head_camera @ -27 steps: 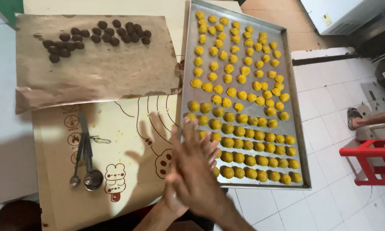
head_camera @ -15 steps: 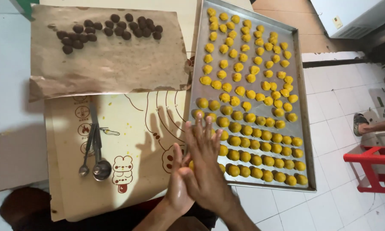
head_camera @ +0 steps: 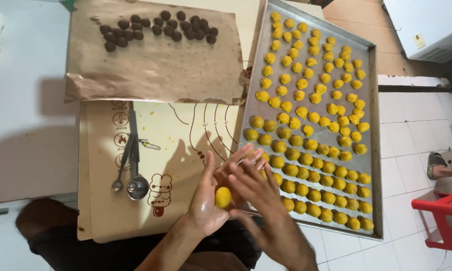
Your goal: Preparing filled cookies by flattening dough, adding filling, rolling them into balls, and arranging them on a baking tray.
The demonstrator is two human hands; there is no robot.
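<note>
The yellow dough ball (head_camera: 223, 196) sits in the palm of the left hand (head_camera: 208, 200), fingers spread flat, not closed on it. The right hand (head_camera: 256, 188) lies just beside it, fingers extended and loose, gripping nothing. Risk: with both palms open, the ball could roll off onto the mat (head_camera: 181, 145). It stands slightly taller than wide, long axis running up-frame toward the brown balls (head_camera: 156, 25); the baking tray (head_camera: 374, 130) is at right.

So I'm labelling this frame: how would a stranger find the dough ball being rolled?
Start at the metal baking tray; the two hands meet just off its near left corner. The yellow ball lies in the left hand under the right hand, the only one off the tray.
</note>
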